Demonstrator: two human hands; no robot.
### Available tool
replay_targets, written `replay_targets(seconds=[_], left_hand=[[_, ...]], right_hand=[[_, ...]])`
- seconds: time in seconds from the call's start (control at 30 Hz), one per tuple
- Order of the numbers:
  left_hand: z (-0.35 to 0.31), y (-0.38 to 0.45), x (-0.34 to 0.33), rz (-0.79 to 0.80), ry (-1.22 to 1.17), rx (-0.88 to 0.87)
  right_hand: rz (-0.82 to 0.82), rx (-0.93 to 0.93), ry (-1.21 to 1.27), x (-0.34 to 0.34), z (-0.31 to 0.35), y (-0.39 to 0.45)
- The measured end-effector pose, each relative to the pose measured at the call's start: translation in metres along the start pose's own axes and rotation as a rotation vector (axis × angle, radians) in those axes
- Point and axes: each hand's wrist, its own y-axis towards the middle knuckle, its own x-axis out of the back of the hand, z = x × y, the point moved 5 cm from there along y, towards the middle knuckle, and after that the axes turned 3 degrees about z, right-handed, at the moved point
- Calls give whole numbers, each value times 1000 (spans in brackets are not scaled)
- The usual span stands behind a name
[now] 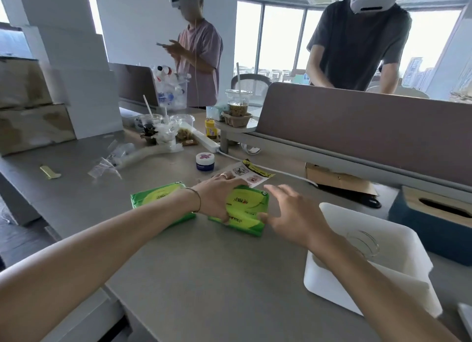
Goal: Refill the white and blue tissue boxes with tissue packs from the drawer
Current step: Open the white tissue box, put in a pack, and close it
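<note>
Two green tissue packs lie on the grey desk (204, 277). My left hand (217, 196) grips the right-hand pack (245, 214) from above, thumb on its near edge. The other pack (158, 201) sits just left, partly hidden under my left wrist. My right hand (288, 214) hovers open at the held pack's right end, thumb touching its corner. The white tissue box (398, 242) stands to the right, partly behind my right forearm. Behind it is the blue tissue box (429, 229) with a wooden slotted lid.
A small blue-and-white jar (204, 161), a sticker sheet (245, 175) and a white cable (288, 174) lie just beyond the packs. Drink cups, plastic bags and a power strip crowd the back. A divider panel (357, 127) rises at the right. Two people stand behind the desk.
</note>
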Motion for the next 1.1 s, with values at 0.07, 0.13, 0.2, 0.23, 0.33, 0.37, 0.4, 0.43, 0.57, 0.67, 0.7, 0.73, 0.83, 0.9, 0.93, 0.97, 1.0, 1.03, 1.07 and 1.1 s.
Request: replay_targets(seconds=[0.07,0.13,0.2,0.23,0.33,0.37,0.4,0.43,0.57,0.67,0.7,0.73,0.83,0.9,0.93,0.97,1.0,1.03,1.07,1.1], left_hand=[[-12,-10,7,-86,-11,-42],[-26,-20,17,-147,-30,-81],[-42,-26,28,-194,-41,-114],[-51,-28,33,-214,-47,-130],[-76,-25,46,-242,-52,-176],[-86,-23,49,-249,-50,-198],[-96,-21,53,-256,-54,-220],[-106,-17,55,-258,-59,-239],[-151,-1,57,-253,-83,-317],[-181,11,52,-224,-115,-370],[-191,13,50,-216,-117,-387],[-199,16,48,-207,-119,-401],[-220,23,37,-166,-115,-448],[-229,26,31,-145,-122,-475],[-232,28,28,-132,-125,-479],[-235,30,25,-116,-120,-476],[-236,32,21,-97,-108,-464],[-237,34,18,-80,-96,-448],[-236,36,14,-66,-84,-432],[-236,38,11,-55,-75,-422]], right_hand=[[38,5,9,0,-1,-1],[7,25,49,4,-3,-5],[-47,57,63,13,-6,-11],[-66,73,55,18,-8,-15],[-111,80,28,39,-23,-29],[-128,70,33,47,-30,-35],[-144,59,48,55,-38,-41],[-155,50,62,64,-47,-47],[-160,7,31,90,-78,-73],[-147,-34,19,100,-103,-92],[-139,-47,23,102,-110,-98],[-130,-59,26,104,-116,-103],[-103,-86,17,106,-133,-117],[-82,-101,18,106,-143,-123],[-72,-111,18,105,-147,-125],[-60,-121,16,103,-150,-127],[-46,-130,11,101,-153,-128],[-33,-137,4,98,-155,-128],[-24,-143,-3,94,-157,-128],[-21,-146,-10,91,-159,-128]])
